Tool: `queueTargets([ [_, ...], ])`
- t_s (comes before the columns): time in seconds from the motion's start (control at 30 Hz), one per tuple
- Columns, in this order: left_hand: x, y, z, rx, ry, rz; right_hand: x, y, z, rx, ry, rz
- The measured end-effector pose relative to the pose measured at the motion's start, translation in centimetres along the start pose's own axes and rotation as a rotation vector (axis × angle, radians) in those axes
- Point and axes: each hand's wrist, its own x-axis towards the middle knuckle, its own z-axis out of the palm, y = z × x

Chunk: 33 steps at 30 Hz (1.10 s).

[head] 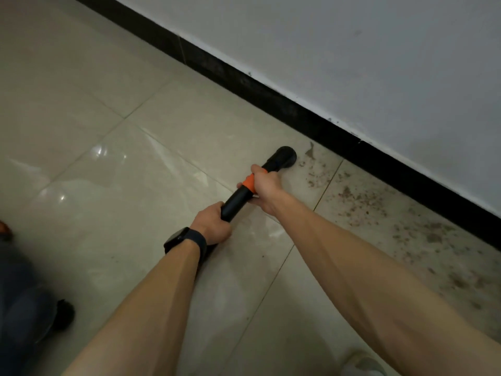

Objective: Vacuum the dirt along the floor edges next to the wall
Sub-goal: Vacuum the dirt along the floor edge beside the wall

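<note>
the right hand (267,185) wraps the orange plastic collar (249,183) of the black cylindrical vacuum tube (238,199); the left hand (214,223) closes round the tube behind it, nearer the body. judged purpose: the forward grip steers, the rear grip pushes. ahead of the forward grip, the round black nozzle (284,156) sits on the glossy beige tiled floor (108,185), just short of the scattered brown dirt (352,199), which runs to the right of the grip along the black baseboard (325,126). count: two hands, one tube, one collar, one nozzle, one dark wristwatch (176,238) behind the rear grip; dirt specks too many to count
</note>
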Motion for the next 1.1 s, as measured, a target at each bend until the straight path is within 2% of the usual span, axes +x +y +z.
queueTargets([
  [0.3, -3.0, -2.8, -1.3, 0.033, 0.000, -0.072, -3.0, 3.6, 1.9, 0.015, -0.016, 0.039],
  [0.53, -4.0, -1.7, -1.5, 0.058, 0.006, -0.101, -3.6, 3.0, 1.3, -0.015, 0.003, 0.019],
  [1.1, -2.0, 2.3, 0.4, 0.126, 0.000, -0.046, -1.0, -0.2, -1.5, -0.055, 0.064, -0.009],
])
